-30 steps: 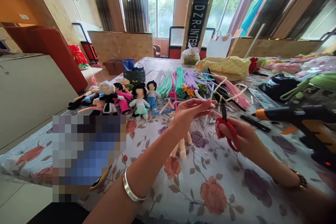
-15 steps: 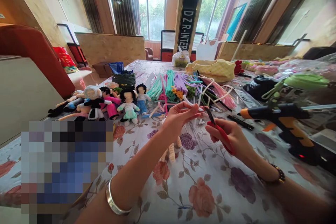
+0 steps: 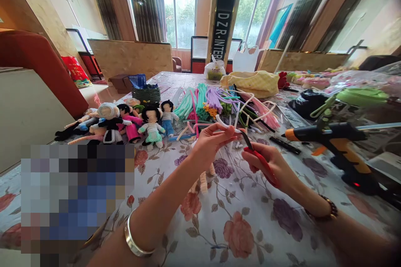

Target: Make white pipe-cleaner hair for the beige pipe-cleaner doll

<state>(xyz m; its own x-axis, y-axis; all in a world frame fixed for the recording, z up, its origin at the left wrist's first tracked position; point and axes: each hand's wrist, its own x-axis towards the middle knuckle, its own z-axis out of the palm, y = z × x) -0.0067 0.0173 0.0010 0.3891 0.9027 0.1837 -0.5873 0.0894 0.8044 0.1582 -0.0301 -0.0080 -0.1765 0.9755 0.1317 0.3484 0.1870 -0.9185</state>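
Note:
My right hand [image 3: 266,160] is closed around the red handles of the scissors [image 3: 247,139]. Their dark blades point up and left, with the tips by the fingertips of my left hand [image 3: 216,137]. That hand pinches a white pipe cleaner [image 3: 222,122], which curves up above the fingers. Whether the blades touch it, I cannot tell. Below my left hand, a peach fuzzy piece [image 3: 203,182] lies on the flowered tablecloth, partly hidden by the wrist. Behind the hands, bundles of coloured pipe cleaners [image 3: 202,94] spread over the table.
Several fuzzy dolls [image 3: 152,127] sit at the left, before a dark green basket [image 3: 145,94]. On the right stands a black and orange glue gun [image 3: 341,144] with a red light lit. A black pen-like object [image 3: 285,145] and a yellow checked bag [image 3: 250,83] lie farther back.
The scissors in my right hand have come slightly left, closer to my left fingertips. More of the white pipe cleaner shows above my left hand. The view has shifted a little.

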